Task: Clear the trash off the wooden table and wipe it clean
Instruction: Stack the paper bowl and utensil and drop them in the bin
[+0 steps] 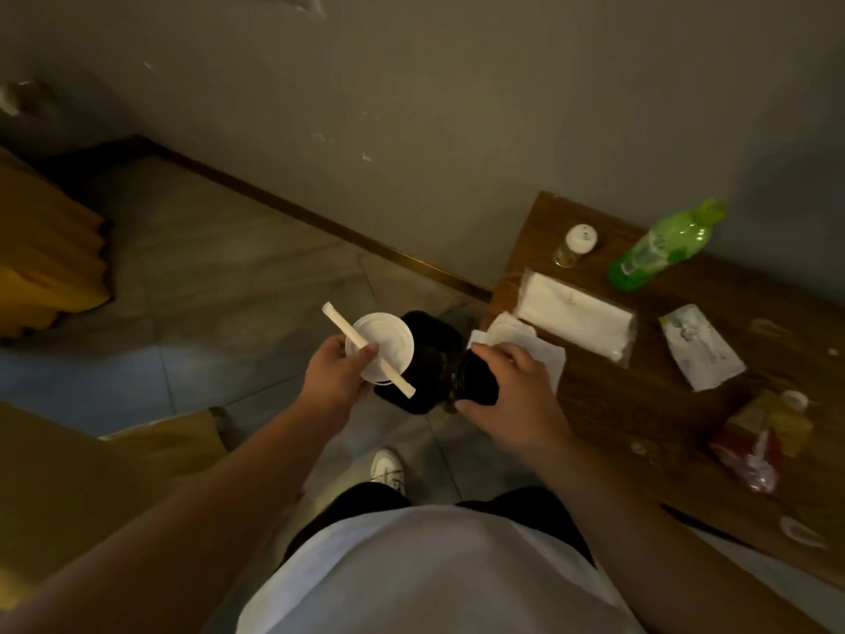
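Note:
My left hand (336, 375) holds a white round lid (382, 345) and a wrapped white straw (366, 347) over a black trash bin (430, 354) on the floor. My right hand (512, 395) grips a dark cup (475, 382) at the left edge of the wooden table (663, 404), tilted toward the bin. A crumpled white napkin (544, 350) lies just beyond that hand. On the table sit a pack of tissues (576, 313), a white wrapper (702, 347), a green plastic bottle (663, 244), a small white-capped jar (574, 247) and a red and yellow snack bag (759, 437).
A grey wall runs behind the table and the bin. A cardboard box (105, 469) stands at the lower left and yellow fabric (45, 249) at the far left. My white shoe (388, 469) is on the tiled floor beside the bin.

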